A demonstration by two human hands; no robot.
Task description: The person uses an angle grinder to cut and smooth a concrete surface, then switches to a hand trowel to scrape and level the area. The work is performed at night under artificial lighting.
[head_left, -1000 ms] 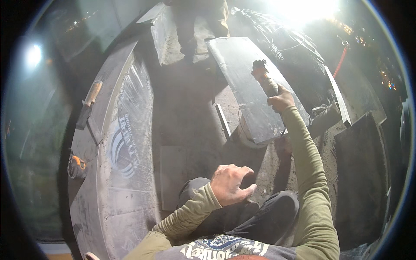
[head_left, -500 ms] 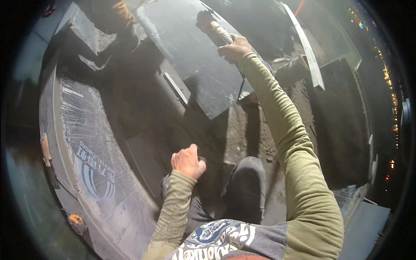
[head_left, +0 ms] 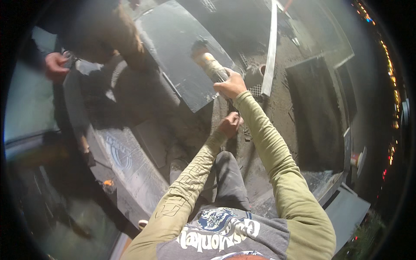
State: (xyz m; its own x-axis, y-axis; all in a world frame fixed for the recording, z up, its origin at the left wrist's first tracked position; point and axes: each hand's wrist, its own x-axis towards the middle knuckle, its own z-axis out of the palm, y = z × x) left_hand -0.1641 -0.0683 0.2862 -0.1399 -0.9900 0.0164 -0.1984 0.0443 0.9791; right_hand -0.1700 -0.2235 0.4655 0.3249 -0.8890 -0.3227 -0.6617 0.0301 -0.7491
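My right hand (head_left: 231, 84) is stretched forward and gripped around a pale cylindrical tool handle (head_left: 211, 64) with a dark head, held over the near edge of a dark glossy sheet (head_left: 173, 56). My left hand (head_left: 229, 124) is curled into a fist just below the right wrist, above gritty dark ground; nothing shows inside it. Both arms wear olive long sleeves. My knee in dark trousers (head_left: 227, 182) is bent beneath them.
Another person crouches at the upper left, one hand (head_left: 55, 66) near the sheet's far side. A pale metal strip (head_left: 271, 47) runs up on the right. A curved dark panel with a round emblem (head_left: 119, 151) lies left. Dark mat (head_left: 314, 104) on the right.
My left hand has risen from beside my knee to just under the right wrist. The view has swung, so the tool and sheet sit nearer the centre and the other person shows.
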